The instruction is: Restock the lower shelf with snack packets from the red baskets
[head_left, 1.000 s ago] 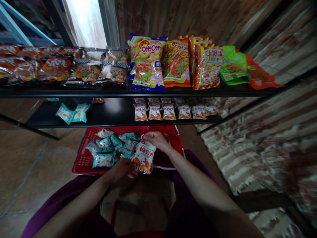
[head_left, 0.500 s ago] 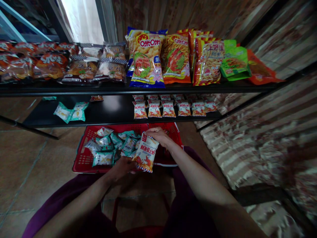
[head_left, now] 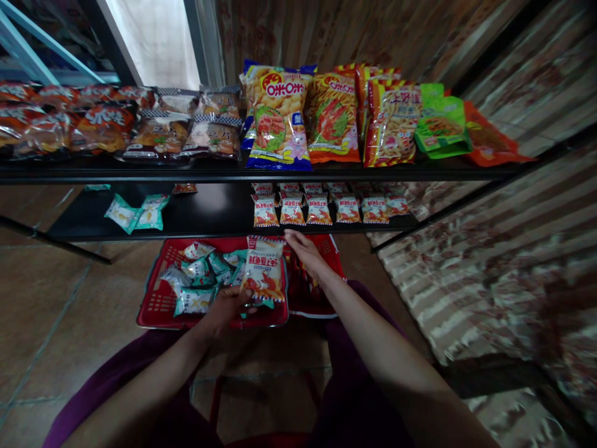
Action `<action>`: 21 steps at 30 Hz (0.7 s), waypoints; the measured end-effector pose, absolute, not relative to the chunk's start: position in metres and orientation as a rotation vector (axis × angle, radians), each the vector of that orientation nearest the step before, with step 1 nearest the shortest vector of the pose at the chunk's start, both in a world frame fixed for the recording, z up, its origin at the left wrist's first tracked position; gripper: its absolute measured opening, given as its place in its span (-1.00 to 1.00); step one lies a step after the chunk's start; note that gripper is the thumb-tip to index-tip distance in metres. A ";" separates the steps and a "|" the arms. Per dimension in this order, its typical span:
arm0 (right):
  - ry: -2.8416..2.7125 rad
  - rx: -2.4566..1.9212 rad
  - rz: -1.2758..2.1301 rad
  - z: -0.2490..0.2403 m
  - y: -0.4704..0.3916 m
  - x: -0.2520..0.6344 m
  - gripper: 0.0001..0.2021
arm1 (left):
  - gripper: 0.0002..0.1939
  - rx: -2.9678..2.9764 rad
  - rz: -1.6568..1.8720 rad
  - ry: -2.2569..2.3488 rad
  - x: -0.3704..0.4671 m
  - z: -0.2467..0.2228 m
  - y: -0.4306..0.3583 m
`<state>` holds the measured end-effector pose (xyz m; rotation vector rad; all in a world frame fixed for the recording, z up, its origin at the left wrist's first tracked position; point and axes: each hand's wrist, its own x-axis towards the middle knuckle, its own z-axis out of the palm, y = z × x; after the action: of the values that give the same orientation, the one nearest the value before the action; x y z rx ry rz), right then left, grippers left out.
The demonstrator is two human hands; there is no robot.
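An orange-and-white snack packet (head_left: 263, 271) is held upright above a red basket (head_left: 158, 305) that sits on the tiled floor in front of a black shelf unit. The packet is gripped at its lower edge by the left hand (head_left: 227, 306), whose fingers are closed around it. The right hand (head_left: 304, 250) is placed just beside the packet's upper right corner, its fingers stretched out and loosely apart; whether the packet is touched by them cannot be told. Teal-and-white small packets (head_left: 198, 274) are heaped in the basket to the left of the held packet. On the lower shelf (head_left: 209, 214), just above the right hand, a row of matching orange packets (head_left: 319, 210) is lined up. Large snack bags (head_left: 278, 118) are stood on the upper shelf.
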<state>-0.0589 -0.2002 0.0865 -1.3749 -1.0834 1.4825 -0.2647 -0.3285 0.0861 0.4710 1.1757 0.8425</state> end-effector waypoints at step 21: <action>-1.108 -1.181 2.010 0.083 -0.246 -0.093 -0.57 | -0.47 0.419 1.179 1.157 -0.284 0.086 -0.291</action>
<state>-0.0930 -0.2463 0.0831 -1.1808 -1.1076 2.0105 -0.2842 -0.2907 0.0865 0.4195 1.1571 1.1786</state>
